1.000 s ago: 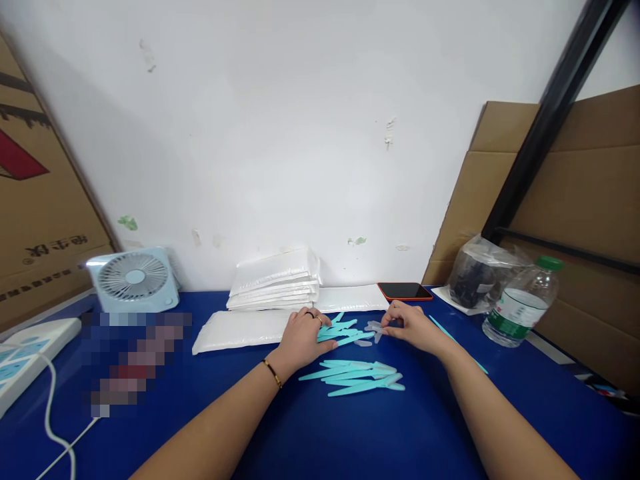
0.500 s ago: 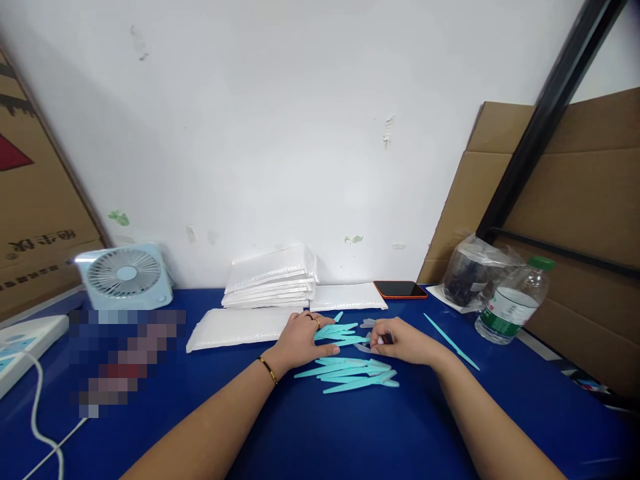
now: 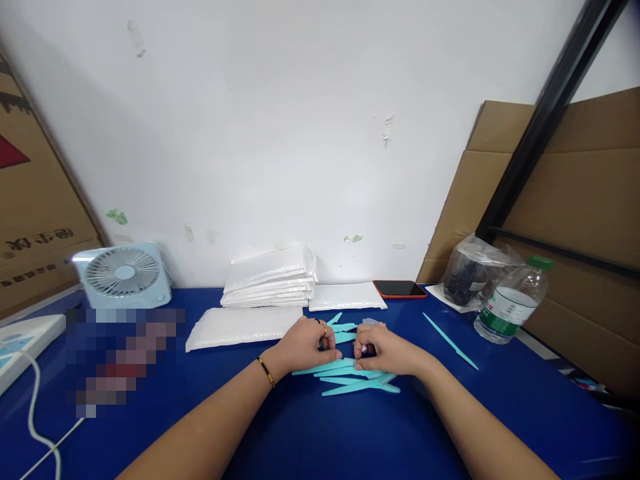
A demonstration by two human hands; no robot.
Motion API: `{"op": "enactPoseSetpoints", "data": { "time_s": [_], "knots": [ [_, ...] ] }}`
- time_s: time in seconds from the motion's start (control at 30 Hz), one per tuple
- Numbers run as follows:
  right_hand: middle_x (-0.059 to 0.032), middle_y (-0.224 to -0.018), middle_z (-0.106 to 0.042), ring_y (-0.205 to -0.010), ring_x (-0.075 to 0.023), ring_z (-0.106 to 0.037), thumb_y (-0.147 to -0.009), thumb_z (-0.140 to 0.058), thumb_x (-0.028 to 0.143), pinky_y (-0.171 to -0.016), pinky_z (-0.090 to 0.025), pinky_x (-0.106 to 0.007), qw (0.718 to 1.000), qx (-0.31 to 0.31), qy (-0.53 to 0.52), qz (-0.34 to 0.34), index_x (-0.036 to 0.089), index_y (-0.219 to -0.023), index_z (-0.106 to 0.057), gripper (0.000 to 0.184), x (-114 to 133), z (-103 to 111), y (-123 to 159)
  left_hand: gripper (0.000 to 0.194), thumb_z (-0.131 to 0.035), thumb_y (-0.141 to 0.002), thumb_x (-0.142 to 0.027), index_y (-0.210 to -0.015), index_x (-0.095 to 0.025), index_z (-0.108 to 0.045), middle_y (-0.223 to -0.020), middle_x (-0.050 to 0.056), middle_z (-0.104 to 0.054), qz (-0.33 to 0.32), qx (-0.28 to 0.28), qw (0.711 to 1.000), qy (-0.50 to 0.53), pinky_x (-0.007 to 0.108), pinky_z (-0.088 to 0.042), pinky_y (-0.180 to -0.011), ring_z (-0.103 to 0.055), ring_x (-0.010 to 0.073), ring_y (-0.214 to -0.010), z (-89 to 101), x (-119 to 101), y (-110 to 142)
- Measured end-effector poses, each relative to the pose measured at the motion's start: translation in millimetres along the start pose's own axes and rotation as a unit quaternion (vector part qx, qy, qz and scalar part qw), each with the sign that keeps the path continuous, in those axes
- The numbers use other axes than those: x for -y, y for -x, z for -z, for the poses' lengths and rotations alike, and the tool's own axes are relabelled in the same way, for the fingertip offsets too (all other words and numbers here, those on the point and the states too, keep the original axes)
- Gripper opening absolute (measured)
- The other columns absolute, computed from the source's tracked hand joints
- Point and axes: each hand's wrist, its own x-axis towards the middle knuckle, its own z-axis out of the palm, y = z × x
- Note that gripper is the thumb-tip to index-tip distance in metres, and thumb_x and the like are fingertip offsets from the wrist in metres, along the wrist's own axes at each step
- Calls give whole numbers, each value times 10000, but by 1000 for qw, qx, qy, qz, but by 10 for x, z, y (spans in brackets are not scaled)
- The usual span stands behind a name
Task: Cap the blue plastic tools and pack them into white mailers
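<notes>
Several teal eyebrow razors (image 3: 357,387) lie in a loose heap in front of me, handles mostly pointing left. Behind them is a second group of teal razors (image 3: 344,337), partly hidden by my hands, with a clear blade cover (image 3: 371,322) showing at its right. My left hand (image 3: 306,343) is closed, fingertips curled down at the left side of the razors; what they hold is hidden. Opposite it, my right hand (image 3: 389,349) is closed, thumb and fingers pinched at the right end of a razor in the front heap. One single razor (image 3: 450,341) lies apart to the right.
White padded envelopes (image 3: 270,277) are stacked against the wall, others lying beside and before them. A phone (image 3: 399,289) lies at the back. On the right stand a water bottle (image 3: 510,303) and a bagged dark item (image 3: 465,277). A fan (image 3: 123,273) and a power strip (image 3: 30,340) are left.
My left hand has curled its spread fingers and shifted slightly nearer. My right hand has moved left and toward me, from the back group to the front heap. The hands are closer together.
</notes>
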Motion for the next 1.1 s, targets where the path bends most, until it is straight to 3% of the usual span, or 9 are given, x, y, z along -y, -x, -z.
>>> {"op": "enactPoseSetpoints", "data": {
  "time_s": [0.1,0.17,0.33,0.43,0.53,0.73,0.87,1.0,1.1],
  "knots": [
    [3,-805,-557,-734,-128,-517,-772,-623,380,-797,-332,-306,1000,-2,-7,-4,201,-773,-639,180,-3,-10,-1,224,-648,-716,-435,-748,-213,-652,-709,-40,-646,-26,48,998,6,217,-362,-655,-572,107,-657,-18,-9,-5],
    [5,-804,-563,-738,-129,-515,-787,-608,374,-811,-325,-311,1000,-15,-1,-3,200,-772,-624,176,-24,19,9,189,-619,-755,-400,-736,-216,-656,-663,-44,-643,-13,51,999,-6,224,-350,-637,-564,102,-614,-30,8,-19],
    [-13,-800,-582,-744,-151,-499,-797,-585,367,-755,-332,-301,992,-102,37,-63,198,-735,-623,184,-196,160,52,166,-596,-790,-370,-714,-232,-650,-737,-34,-661,54,-58,994,-77,280,-328,-719,-576,155,-751,-8,93,-70],
    [-18,-794,-584,-699,-143,-494,-778,-598,370,-696,-338,-281,985,-132,39,-101,194,-742,-637,184,-314,234,99,147,-623,-766,-382,-806,-243,-654,-825,-17,-659,90,-102,986,-94,302,-327,-745,-565,181,-829,-11,121,-76],
    [-18,-788,-588,-688,-138,-512,-769,-606,378,-651,-345,-259,991,-93,6,-93,193,-751,-652,192,-327,260,154,185,-641,-744,-394,-854,-245,-651,-867,-9,-649,78,-87,991,-69,297,-334,-755,-561,174,-844,-41,80,-59],
    [-10,-796,-597,-723,-148,-534,-698,-681,354,-712,-368,-280,998,45,-11,-44,200,-735,-668,159,-156,186,167,186,-637,-739,-420,-753,-235,-653,-744,-33,-658,6,29,998,-46,275,-327,-717,-579,149,-768,-104,-93,-33],
    [-8,-828,-602,-751,-158,-535,-727,-649,294,-762,-364,-317,999,35,-5,-40,209,-764,-649,93,-118,154,146,179,-590,-782,-385,-718,-228,-647,-694,-41,-662,26,37,998,-53,277,-325,-706,-580,136,-701,-111,-127,-27],
    [2,-818,-597,-774,-165,-529,-697,-679,271,-803,-340,-344,999,31,20,-40,212,-747,-627,93,-134,148,162,274,-635,-709,-493,-763,-225,-647,-703,-39,-658,33,46,998,-35,263,-340,-689,-582,131,-669,-92,-134,-10],
    [3,-821,-587,-774,-160,-518,-731,-639,238,-804,-336,-340,999,22,34,-36,214,-761,-611,48,-120,124,163,233,-652,-703,-456,-745,-228,-646,-693,-47,-658,34,46,998,-28,245,-346,-655,-580,125,-651,-100,-143,-9]
  ]
}}
